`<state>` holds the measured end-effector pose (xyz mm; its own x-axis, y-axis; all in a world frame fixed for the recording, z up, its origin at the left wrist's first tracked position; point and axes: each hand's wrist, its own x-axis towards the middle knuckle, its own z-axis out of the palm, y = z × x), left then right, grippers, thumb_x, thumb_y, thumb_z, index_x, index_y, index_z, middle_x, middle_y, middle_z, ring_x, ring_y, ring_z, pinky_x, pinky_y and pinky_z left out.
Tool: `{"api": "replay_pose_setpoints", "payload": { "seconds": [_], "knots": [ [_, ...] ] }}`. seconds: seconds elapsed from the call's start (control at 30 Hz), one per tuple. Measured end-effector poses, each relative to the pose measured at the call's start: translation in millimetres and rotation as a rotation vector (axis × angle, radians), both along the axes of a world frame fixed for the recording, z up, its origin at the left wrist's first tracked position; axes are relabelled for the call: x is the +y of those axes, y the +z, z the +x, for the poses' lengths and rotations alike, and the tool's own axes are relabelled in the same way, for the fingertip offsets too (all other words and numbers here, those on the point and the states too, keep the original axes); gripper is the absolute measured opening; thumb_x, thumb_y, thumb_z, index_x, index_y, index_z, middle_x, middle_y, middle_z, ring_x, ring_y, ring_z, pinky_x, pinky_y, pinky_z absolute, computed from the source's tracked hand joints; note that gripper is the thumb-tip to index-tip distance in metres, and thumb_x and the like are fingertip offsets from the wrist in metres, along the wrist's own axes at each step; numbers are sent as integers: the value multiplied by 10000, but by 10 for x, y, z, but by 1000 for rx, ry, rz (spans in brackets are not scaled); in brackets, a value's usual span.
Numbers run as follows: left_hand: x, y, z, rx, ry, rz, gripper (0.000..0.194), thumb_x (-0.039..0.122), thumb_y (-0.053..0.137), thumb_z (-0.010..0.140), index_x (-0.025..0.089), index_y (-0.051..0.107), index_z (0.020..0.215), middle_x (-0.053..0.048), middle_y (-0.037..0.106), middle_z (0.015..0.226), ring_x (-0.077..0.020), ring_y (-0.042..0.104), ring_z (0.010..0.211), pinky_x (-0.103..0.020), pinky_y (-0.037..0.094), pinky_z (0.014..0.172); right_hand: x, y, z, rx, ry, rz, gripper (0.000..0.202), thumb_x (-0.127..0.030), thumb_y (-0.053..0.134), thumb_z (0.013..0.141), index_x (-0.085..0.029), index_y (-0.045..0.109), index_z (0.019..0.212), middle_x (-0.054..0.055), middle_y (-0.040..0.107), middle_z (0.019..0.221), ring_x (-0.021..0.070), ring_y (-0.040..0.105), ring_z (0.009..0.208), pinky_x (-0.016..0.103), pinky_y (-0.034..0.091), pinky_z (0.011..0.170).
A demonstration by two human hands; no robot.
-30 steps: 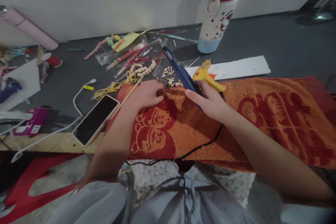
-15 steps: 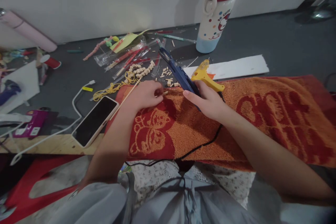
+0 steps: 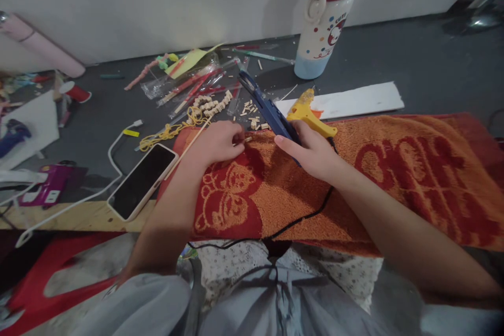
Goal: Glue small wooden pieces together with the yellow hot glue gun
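My right hand [image 3: 313, 155] is closed round a dark blue tool [image 3: 271, 113], tilted up to the left above the orange and red towel [image 3: 299, 194]. Over the towel's upper left part, my left hand [image 3: 223, 142] has its fingers curled, with a small pale wooden piece [image 3: 248, 139] at its fingertips. Beyond the hands, small wooden pieces [image 3: 250, 109] lie scattered on the dark table. A yellow glue gun [image 3: 309, 115] rests just behind my right hand, partly on a white strip [image 3: 354, 101].
A phone [image 3: 142, 181] and a thin stick lie left of the towel, near yellow cord [image 3: 165, 134]. A tall bottle [image 3: 328, 26] stands at the back. Plastic-wrapped sticks [image 3: 192, 86], a pink bottle [image 3: 43, 44] and a purple box [image 3: 49, 184] are farther left. A black cable crosses the towel.
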<state>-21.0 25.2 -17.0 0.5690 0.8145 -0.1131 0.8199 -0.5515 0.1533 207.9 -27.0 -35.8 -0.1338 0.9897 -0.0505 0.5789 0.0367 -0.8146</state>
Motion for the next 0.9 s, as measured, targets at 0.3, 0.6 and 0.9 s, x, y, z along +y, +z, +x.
{"api": "replay_pose_setpoints", "payload": {
  "seconds": [0.3, 0.6, 0.9],
  "knots": [
    [6, -27, -2, -10, -8, 11, 205, 260, 528, 751, 171, 693, 833, -66, 697, 791, -194, 607, 728, -319, 422, 673, -7, 20, -9, 8, -7, -7, 530, -732, 508, 795, -211, 513, 891, 26, 573, 771, 197, 527, 715, 327, 368, 638],
    [0, -16, 21, 9, 12, -9, 229, 259, 522, 744, 172, 705, 849, -69, 706, 809, -199, 616, 751, -318, 424, 686, -2, 23, -9, 3, 2, -18, 540, -730, 502, 795, -207, 529, 925, 42, 599, 817, 213, 551, 755, 341, 383, 665],
    [-13, -15, 30, 19, 38, 6, 215, 276, 526, 738, 180, 699, 823, -56, 699, 782, -182, 595, 709, -307, 406, 651, -11, 18, -7, -10, 6, 3, 557, -732, 495, 801, -198, 545, 951, 54, 623, 829, 223, 563, 768, 346, 402, 667]
  ]
}}
